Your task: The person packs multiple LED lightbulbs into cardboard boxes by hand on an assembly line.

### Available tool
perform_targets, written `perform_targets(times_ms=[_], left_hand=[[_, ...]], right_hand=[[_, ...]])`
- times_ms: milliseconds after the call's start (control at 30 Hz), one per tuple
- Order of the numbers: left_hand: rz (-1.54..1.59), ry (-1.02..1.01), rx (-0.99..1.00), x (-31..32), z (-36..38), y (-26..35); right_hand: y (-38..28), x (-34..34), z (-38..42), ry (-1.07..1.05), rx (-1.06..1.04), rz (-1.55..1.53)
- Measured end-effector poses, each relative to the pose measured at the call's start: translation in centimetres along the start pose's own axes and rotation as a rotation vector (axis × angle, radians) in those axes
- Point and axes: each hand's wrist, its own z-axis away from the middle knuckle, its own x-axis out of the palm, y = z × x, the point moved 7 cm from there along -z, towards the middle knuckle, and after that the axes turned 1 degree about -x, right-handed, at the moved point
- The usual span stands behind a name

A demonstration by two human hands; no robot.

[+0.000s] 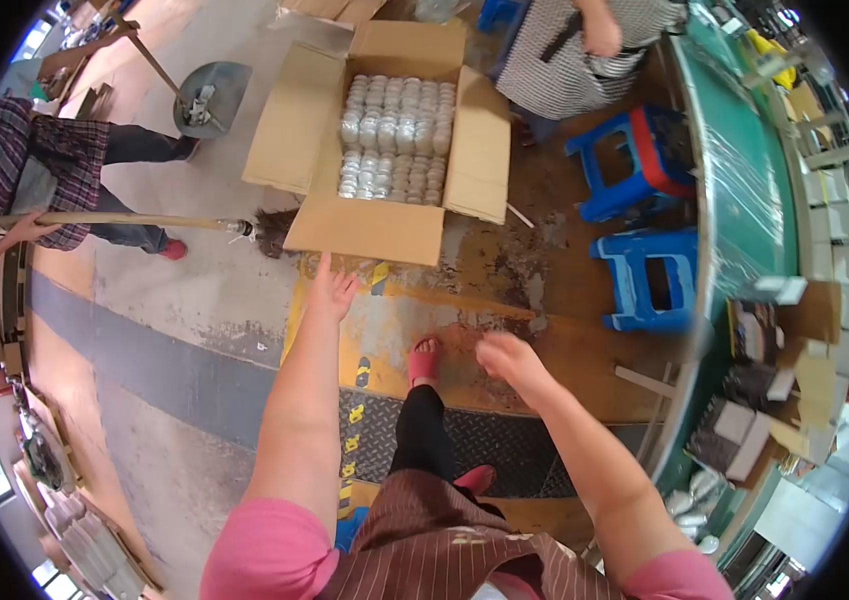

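Fingers (pixel 350 284) of left hand (pixel 331 295) loosely spread, nothing held; index tip right by the edge of the near flap (pixel 365 229), contact cannot be told. Right hand (pixel 510 360) half-curled, blurred, out over the floor (pixel 475 275), well apart from the carton; no grasped object visible, cannot tell how wide the fingers are.

Between the hands, lower down: open-toed pink shoe (pixel 425 358) on worn, stained ground. Could slip or stub toes if stepping in with eyes on the load.

Just ahead: open carton (pixel 331 160) on the floor, flaps splayed outward. Inside, wrapped round pieces (pixel 397 128) in stacked rows, two blocks. Looks heavy; could tear or crease the near flap if pulling by it alone, could topple stacks if tilting sharply.

Broom head (pixel 275 232) just beside the carton's near left corner, handle gripped by a person (pixel 55 160) at left. Could snag the flap or get underfoot if swept closer.

Off right: two blue stools (pixel 627 285) near the green table (pixel 750 170). Could knock them if shifting the carton that way.

Farther out: dustpan (pixel 230 85) with scraps; second person (pixel 575 75) near the right flap. Could bump together if crowding the carton from both sides.
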Motion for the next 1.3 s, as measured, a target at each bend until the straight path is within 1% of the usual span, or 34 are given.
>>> perform_targets(times_ms=[100,133,200,300,400,533,600,700,800,900,967,1067,1133,1200,1233,1300], left_hand=[[0.085,-0.218,-0.032,2.7,-3.2,1.9],[0.014,-0.192,0.003,3.2,-3.5,2.5],[-0.133,-0.155,0.062,4.5,-4.0,2.8],[-0.191,-0.096,0.008,2.8,-6.2,2.3],[-0.188,-0.127,0.137,3.9,-3.2,2.2],[-0.156,-0.085,0.157,3.6,-3.1,0.3],[-0.173,-0.097,0.147,3.1,-1.6,-1.9],[-0.099,-0.046,0.127,0.8,1.3,-6.7],[-0.087,-0.007,0.079,-3.0,5.0,-12.3],[-0.1,-0.018,0.021,-6.9,9.7,-17.2],[-0.123,-0.011,0.004,-9.6,13.2,-20.2],[-0.132,0.036,-0.053,-14.7,16.7,-24.9],[-0.135,0.065,-0.096,-18.1,18.7,-28.0],[-0.099,0.054,-0.116,-21.3,20.3,-31.2],[-0.081,0.05,-0.13,-21.6,21.1,-32.1],[-0.15,0.076,-0.234,-23.3,22.9,-33.3]], right_hand=[[-2.3,3.9,-14.5,-0.018,0.227,-0.209],[-2.3,4.8,-17.9,-0.011,0.319,-0.258],[-3.2,6.6,-22.1,0.095,0.307,-0.454],[0.6,7.3,-27.0,0.011,0.311,-0.39],[-0.3,6.9,-24.5,0.048,0.285,-0.472],[-0.3,4.9,-22.9,0.079,0.348,-0.413],[0.2,3.6,-21.4,0.079,0.374,-0.367],[3.3,1.6,-18.4,0.068,0.414,-0.309],[7.7,0.1,-13.5,0.048,0.445,-0.26],[13.0,-0.8,-8.0,0.027,0.453,-0.233],[17.8,-0.9,-4.8,0.059,0.426,-0.365],[23.1,-1.1,1.6,-0.005,0.511,-0.332],[28.8,-0.9,4.1,-0.095,0.516,-0.444],[30.1,-1.1,8.3,0.058,0.537,-0.44],[30.6,-1.4,9.4,0.083,0.55,-0.414],[32.0,-1.6,12.6,0.129,0.601,-0.359]])
